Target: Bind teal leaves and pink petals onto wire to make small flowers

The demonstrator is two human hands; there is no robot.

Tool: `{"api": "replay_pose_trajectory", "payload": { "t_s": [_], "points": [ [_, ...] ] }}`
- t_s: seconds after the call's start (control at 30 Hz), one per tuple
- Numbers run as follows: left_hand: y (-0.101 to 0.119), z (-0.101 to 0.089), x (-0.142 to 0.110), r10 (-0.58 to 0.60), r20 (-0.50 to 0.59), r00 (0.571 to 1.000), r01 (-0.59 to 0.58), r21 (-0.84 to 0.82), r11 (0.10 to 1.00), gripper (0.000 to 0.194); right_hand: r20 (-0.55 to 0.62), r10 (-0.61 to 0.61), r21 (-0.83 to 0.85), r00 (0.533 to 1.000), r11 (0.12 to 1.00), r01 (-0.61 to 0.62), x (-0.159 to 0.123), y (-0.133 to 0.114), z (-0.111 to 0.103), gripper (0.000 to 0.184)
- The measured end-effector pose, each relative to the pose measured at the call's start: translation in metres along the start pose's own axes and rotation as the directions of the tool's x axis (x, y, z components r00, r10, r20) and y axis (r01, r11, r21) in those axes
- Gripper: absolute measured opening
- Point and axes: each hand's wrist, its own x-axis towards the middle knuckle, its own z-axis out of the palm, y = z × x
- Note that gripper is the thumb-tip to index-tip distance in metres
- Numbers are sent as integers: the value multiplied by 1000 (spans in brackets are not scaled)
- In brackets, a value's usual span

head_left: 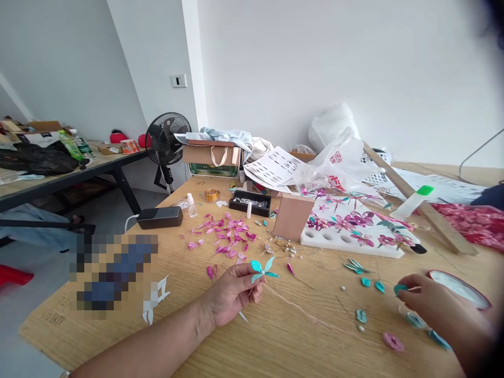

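My left hand [232,295] pinches a turquoise fabric flower [255,277] with several petals and a small white bead at its centre. From the flower a thin pale thread [311,316] runs across the table to a pink thread bobbin [392,342]. On the right, my right hand [435,302] is closed on a turquoise petal [400,289], its fingertips partly hidden. Beside that hand lie a loose turquoise petal [379,286], a blue thread bobbin [415,319] partly under the hand, and a red-rimmed round dish [460,290]. Thin leaf-shaped pieces [356,266] lie farther back.
Many pink petals [230,233] are scattered mid-table, near a black tray [250,203] of small parts. A wooden block [290,216] stands beside a white foam board [354,241] bearing finished flowers. A black power bank-like box [159,217] sits at left, a fan [168,137] behind.
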Motion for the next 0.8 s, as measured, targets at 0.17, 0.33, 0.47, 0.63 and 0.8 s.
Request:
{"api": "replay_pose_trajectory", "payload": {
  "t_s": [0.17,0.33,0.47,0.63,0.8],
  "points": [
    [0,0,-1,-7,0,1000,7,12,1000,13,243,169,-142,955,980,-137,-6,-10,-6,5],
    [2,2,-1,-4,-5,1000,5,10,1000,14,42,119,-318,992,943,-99,-11,-32,-14,21],
    [1,3,-1,-12,1,1000,12,26,1000,14,160,-73,-169,984,981,100,-30,-82,12,24],
    [0,4,-1,-11,13,1000,10,52,999,14,400,-284,-46,872,944,328,-56,-141,71,19],
    [1,5,-3,-63,4,998,62,75,995,18,395,-242,-139,886,938,318,-60,-155,93,29]
  ]
}}
